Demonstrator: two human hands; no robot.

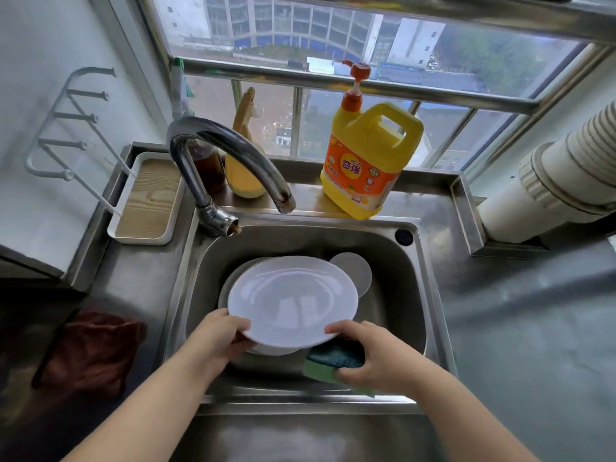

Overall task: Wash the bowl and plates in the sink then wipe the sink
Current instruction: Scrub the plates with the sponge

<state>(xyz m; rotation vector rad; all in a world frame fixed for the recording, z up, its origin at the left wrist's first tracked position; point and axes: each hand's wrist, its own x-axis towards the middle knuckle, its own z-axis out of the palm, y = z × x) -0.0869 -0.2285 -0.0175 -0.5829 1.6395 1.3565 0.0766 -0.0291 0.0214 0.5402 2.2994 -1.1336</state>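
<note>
Steel sink (393, 261) | L hand (216, 341) grips plate (293, 298) over it | R hand (373, 358) holds sponge (333, 360) at plate's near edge | step: washing plate, likely 1st | next: scrub w/ sponge, tap (230, 155) behind looks off

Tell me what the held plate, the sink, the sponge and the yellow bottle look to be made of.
Plate: glossy white, probably glazed ceramic or melamine; it mirrors the window.
Sink: brushed stainless steel, grey with dull streaky reflections.
Sponge: soft green foam with a fuzzy blue scouring face.
Yellow bottle: smooth moulded plastic, with an orange pump and printed label.
</note>
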